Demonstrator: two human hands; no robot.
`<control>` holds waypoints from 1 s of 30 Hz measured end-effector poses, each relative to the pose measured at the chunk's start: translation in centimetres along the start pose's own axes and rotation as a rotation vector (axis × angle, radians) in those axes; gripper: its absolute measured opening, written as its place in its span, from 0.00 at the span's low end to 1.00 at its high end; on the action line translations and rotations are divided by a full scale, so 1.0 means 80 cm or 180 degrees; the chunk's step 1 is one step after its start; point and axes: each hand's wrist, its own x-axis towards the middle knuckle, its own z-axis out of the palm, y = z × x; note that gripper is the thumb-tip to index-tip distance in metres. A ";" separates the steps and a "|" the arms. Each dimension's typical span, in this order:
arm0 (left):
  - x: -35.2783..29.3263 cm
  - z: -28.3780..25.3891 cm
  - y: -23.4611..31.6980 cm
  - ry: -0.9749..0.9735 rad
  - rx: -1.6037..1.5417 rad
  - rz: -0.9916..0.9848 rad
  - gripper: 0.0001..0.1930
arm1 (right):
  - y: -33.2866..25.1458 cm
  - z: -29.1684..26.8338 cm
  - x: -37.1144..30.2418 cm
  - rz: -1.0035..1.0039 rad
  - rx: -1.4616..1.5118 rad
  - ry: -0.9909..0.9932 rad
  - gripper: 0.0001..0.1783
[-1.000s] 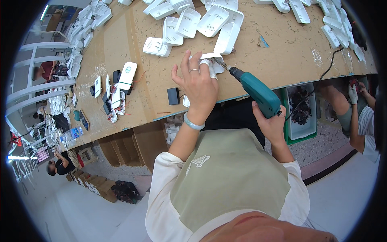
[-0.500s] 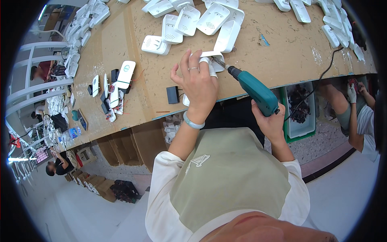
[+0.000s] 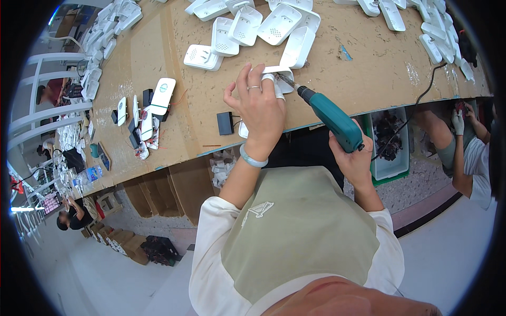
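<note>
My left hand (image 3: 262,108) bends over a white plastic housing (image 3: 285,72) at the table's near edge, its fingers holding the piece. White wraps cover some of its fingertips, and the fingers hide much of the housing. From the right, my right hand (image 3: 354,158) grips the rear of a teal corded electric screwdriver (image 3: 337,122). The tool's slim metal tip reaches into the housing beside my left fingers; its exact contact point is hidden. Left of my left wrist lies a small black box (image 3: 225,124), with a partly covered white part (image 3: 243,130) next to it.
White shells (image 3: 245,25) lie heaped beyond my hands. Wired white and black units (image 3: 156,108) cluster at left. A black cord (image 3: 433,79) runs over the table's right side. Below the edge stand a green-rimmed bin (image 3: 391,176) and cardboard boxes (image 3: 158,195). A co-worker's gloved hand (image 3: 457,122) shows at right.
Both hands, the housing and the screwdriver stay almost where they were. The view has shifted very slightly. At far left, another person's arms have moved a little.
</note>
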 end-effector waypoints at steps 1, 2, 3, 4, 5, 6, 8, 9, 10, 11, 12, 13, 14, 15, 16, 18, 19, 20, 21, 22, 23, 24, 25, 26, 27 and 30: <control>0.000 -0.001 0.001 -0.0030 0.0071 -0.0051 0.05 | -0.001 0.000 0.000 0.0005 -0.0019 0.0012 0.14; 0.000 -0.001 0.001 -0.0026 0.0071 -0.0057 0.05 | -0.002 0.000 0.001 0.0001 -0.0022 0.0007 0.14; 0.000 -0.002 0.002 -0.0036 0.0052 -0.0063 0.05 | -0.002 0.000 0.001 0.0000 -0.0012 0.0006 0.14; 0.000 -0.002 0.002 -0.0045 0.0034 -0.0068 0.05 | -0.003 -0.001 0.001 -0.0001 -0.0002 0.0005 0.14; 0.000 -0.002 0.002 -0.0041 0.0032 -0.0073 0.05 | -0.002 -0.001 0.001 -0.0006 -0.0006 0.0002 0.14; -0.001 -0.001 0.002 -0.0042 0.0048 -0.0067 0.06 | -0.001 -0.002 0.000 0.0001 -0.0053 -0.0036 0.15; -0.002 0.001 0.001 -0.0040 0.0064 -0.0065 0.06 | 0.001 -0.003 0.000 0.0005 -0.0103 -0.0077 0.15; -0.002 0.001 0.001 -0.0034 0.0062 -0.0058 0.06 | 0.001 -0.004 0.000 -0.0013 -0.0137 -0.0101 0.16; -0.002 0.001 0.000 -0.0028 0.0061 -0.0052 0.06 | 0.000 -0.004 -0.001 -0.0031 -0.0170 -0.0125 0.16; -0.001 0.001 0.000 -0.0027 0.0060 -0.0053 0.06 | -0.001 -0.003 -0.001 -0.0032 -0.0173 -0.0126 0.16; -0.001 0.000 0.001 -0.0035 0.0055 -0.0060 0.06 | -0.003 -0.002 0.000 -0.0054 -0.0150 -0.0059 0.15; -0.001 0.000 0.001 -0.0044 0.0050 -0.0066 0.07 | -0.005 -0.002 0.000 -0.0075 -0.0128 0.0008 0.15; -0.001 0.000 0.001 -0.0043 0.0046 -0.0068 0.07 | -0.007 -0.004 -0.001 -0.0076 -0.0132 0.0007 0.15; -0.001 0.001 0.001 -0.0032 0.0054 -0.0061 0.07 | -0.010 -0.006 -0.003 0.0002 -0.0107 0.0012 0.14; -0.001 0.001 0.001 -0.0023 0.0062 -0.0054 0.07 | -0.012 -0.008 -0.005 0.0080 -0.0083 0.0017 0.14; 0.000 0.000 0.001 -0.0031 0.0051 -0.0061 0.07 | -0.006 -0.011 -0.015 0.0103 0.0044 0.0150 0.12; 0.000 0.000 0.002 -0.0042 0.0039 -0.0064 0.07 | -0.003 -0.013 -0.020 0.0129 0.0172 0.0286 0.11; 0.001 0.000 0.002 -0.0041 0.0036 -0.0064 0.07 | -0.004 -0.014 -0.025 0.0127 0.0169 0.0286 0.11; 0.000 0.000 0.001 -0.0039 0.0050 -0.0066 0.07 | -0.004 -0.015 -0.032 0.0259 0.0318 0.0490 0.10; 0.000 0.001 0.001 -0.0037 0.0064 -0.0067 0.08 | -0.003 -0.016 -0.036 0.0391 0.0468 0.0693 0.08; -0.001 0.001 0.001 -0.0035 0.0068 -0.0065 0.08 | -0.004 -0.017 -0.037 0.0388 0.0472 0.0693 0.08; 0.000 0.000 0.001 -0.0040 0.0061 -0.0066 0.08 | -0.006 -0.018 -0.038 0.0541 0.0527 0.0763 0.08; 0.000 -0.001 0.001 -0.0044 0.0056 -0.0067 0.08 | -0.008 -0.020 -0.039 0.0693 0.0584 0.0833 0.07; 0.001 -0.002 0.002 -0.0045 0.0052 -0.0063 0.08 | -0.007 -0.020 -0.039 0.0694 0.0583 0.0838 0.07; 0.001 -0.002 0.003 -0.0054 0.0058 -0.0067 0.08 | -0.006 -0.022 -0.039 0.0695 0.0583 0.0796 0.07; 0.002 -0.004 0.003 -0.0075 0.0047 -0.0071 0.08 | -0.005 -0.020 -0.041 0.0696 0.0617 0.0765 0.07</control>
